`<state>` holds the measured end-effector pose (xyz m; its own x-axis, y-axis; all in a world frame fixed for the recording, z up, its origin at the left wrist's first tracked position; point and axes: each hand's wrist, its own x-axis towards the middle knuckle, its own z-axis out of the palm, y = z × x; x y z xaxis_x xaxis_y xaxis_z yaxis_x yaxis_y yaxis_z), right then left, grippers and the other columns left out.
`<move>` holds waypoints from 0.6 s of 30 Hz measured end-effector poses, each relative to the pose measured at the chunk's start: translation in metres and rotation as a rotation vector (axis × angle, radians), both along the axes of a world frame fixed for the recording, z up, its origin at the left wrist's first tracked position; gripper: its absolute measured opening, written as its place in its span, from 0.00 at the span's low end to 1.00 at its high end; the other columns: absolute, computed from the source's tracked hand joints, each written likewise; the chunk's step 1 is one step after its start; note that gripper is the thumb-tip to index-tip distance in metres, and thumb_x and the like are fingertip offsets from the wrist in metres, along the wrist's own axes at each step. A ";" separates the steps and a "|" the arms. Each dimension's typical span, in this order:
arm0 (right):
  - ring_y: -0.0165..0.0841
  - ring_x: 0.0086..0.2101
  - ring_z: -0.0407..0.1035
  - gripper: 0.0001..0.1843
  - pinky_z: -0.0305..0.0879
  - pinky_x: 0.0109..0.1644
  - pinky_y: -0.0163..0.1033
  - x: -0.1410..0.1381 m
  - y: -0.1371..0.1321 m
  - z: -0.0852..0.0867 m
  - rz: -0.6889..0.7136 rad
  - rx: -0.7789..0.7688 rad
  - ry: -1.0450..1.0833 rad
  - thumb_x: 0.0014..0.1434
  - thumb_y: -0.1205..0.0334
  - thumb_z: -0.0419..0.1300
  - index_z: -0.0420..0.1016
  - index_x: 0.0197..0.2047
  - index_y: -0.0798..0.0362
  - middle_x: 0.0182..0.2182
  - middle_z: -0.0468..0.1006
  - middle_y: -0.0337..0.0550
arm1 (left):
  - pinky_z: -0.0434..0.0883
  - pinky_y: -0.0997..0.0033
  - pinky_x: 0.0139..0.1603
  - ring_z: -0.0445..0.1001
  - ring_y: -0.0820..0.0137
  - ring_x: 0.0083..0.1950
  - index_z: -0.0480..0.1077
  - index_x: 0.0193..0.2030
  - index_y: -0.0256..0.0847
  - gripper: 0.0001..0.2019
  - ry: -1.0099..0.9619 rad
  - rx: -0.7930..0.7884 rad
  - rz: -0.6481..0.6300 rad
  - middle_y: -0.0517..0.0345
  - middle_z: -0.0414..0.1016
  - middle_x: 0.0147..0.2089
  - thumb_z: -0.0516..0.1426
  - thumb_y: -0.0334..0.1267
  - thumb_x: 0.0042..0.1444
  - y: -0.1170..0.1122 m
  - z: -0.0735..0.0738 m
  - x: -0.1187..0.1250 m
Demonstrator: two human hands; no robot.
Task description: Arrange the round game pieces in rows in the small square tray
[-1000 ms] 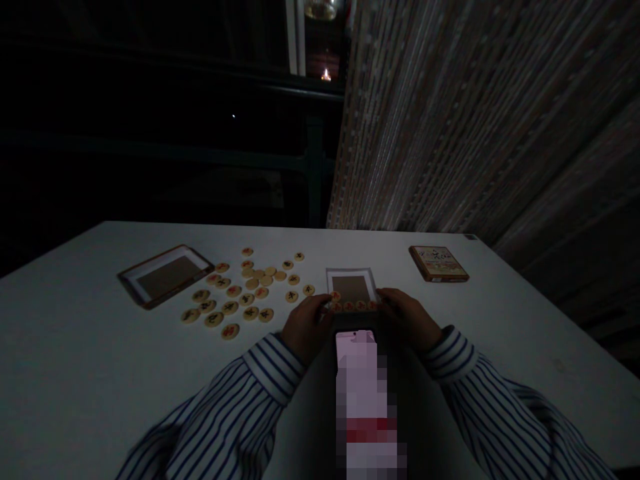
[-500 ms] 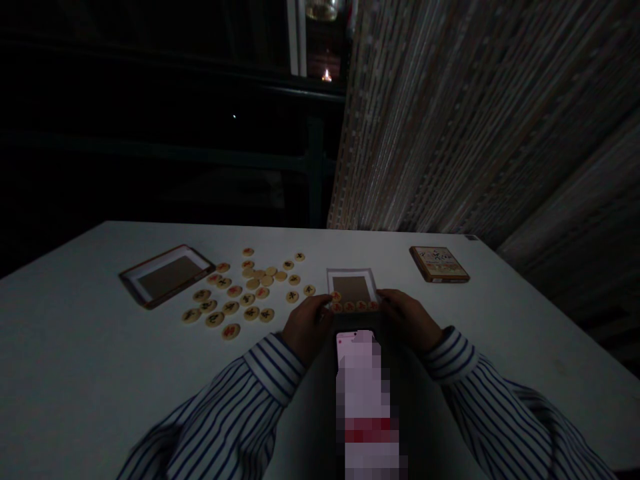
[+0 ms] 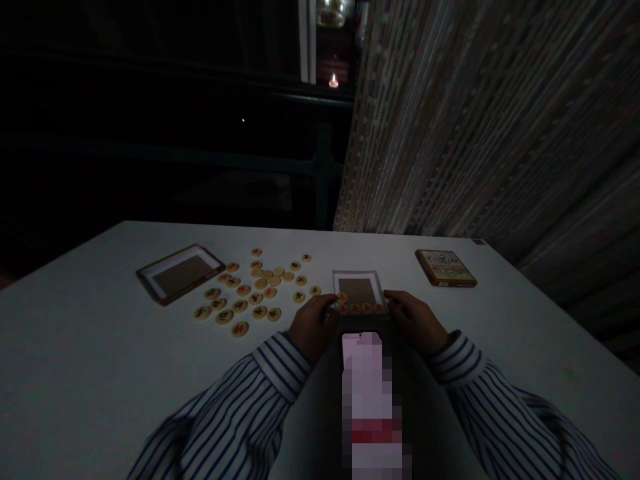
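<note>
Between my two hands is a small open tray (image 3: 357, 273) with pale walls and a brown floor. Round xiangqi pieces with red characters (image 3: 355, 309) lie in a row along its near side, with one more piece (image 3: 342, 298) above the row at the left. My left hand (image 3: 314, 325) grips the tray's left side, its fingertips beside that upper piece. Curled at the tray's right edge, my right hand (image 3: 419, 321) holds it by thumb and fingers. The undersides of both hands are hidden.
Many loose xiangqi pieces (image 3: 240, 306) are scattered on the white table (image 3: 100, 360) to the left. Behind them lies an open box half (image 3: 145, 279). A printed box lid (image 3: 447, 267) rests at the right. A lit phone (image 3: 367, 393) is below my hands. A string curtain (image 3: 425, 120) hangs behind.
The view has turned slightly left, so everything sits a little further right. My hands, the tray and the pieces keep the same arrangement.
</note>
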<state>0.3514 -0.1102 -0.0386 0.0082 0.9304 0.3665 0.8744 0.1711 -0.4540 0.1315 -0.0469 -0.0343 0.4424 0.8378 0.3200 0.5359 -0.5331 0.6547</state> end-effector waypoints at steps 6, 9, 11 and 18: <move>0.34 0.40 0.67 0.16 0.66 0.42 0.41 -0.003 -0.002 0.006 -0.059 0.013 0.067 0.56 0.61 0.48 0.68 0.45 0.57 0.40 0.73 0.50 | 0.69 0.70 0.39 0.71 0.71 0.37 0.67 0.42 0.38 0.12 -0.050 0.078 0.039 0.54 0.72 0.38 0.51 0.32 0.50 0.002 0.006 -0.004; 0.34 0.38 0.68 0.15 0.66 0.41 0.41 -0.003 -0.002 0.006 -0.066 0.030 0.085 0.56 0.60 0.48 0.68 0.43 0.56 0.39 0.73 0.48 | 0.69 0.70 0.39 0.70 0.72 0.37 0.68 0.41 0.38 0.11 -0.089 0.098 0.041 0.54 0.72 0.38 0.51 0.33 0.50 0.002 0.011 -0.008; 0.34 0.37 0.68 0.14 0.67 0.40 0.41 -0.003 -0.002 0.005 -0.073 0.045 0.090 0.56 0.59 0.48 0.69 0.42 0.56 0.38 0.74 0.48 | 0.69 0.70 0.39 0.70 0.72 0.36 0.68 0.41 0.38 0.11 -0.108 0.100 0.047 0.54 0.72 0.37 0.51 0.33 0.50 0.002 0.015 -0.011; 0.35 0.37 0.68 0.14 0.66 0.41 0.42 0.001 -0.002 0.008 -0.073 0.122 0.069 0.56 0.58 0.49 0.69 0.40 0.55 0.37 0.73 0.47 | 0.68 0.70 0.41 0.71 0.71 0.37 0.69 0.41 0.38 0.12 -0.038 0.107 0.073 0.54 0.73 0.37 0.51 0.37 0.51 0.015 0.036 -0.036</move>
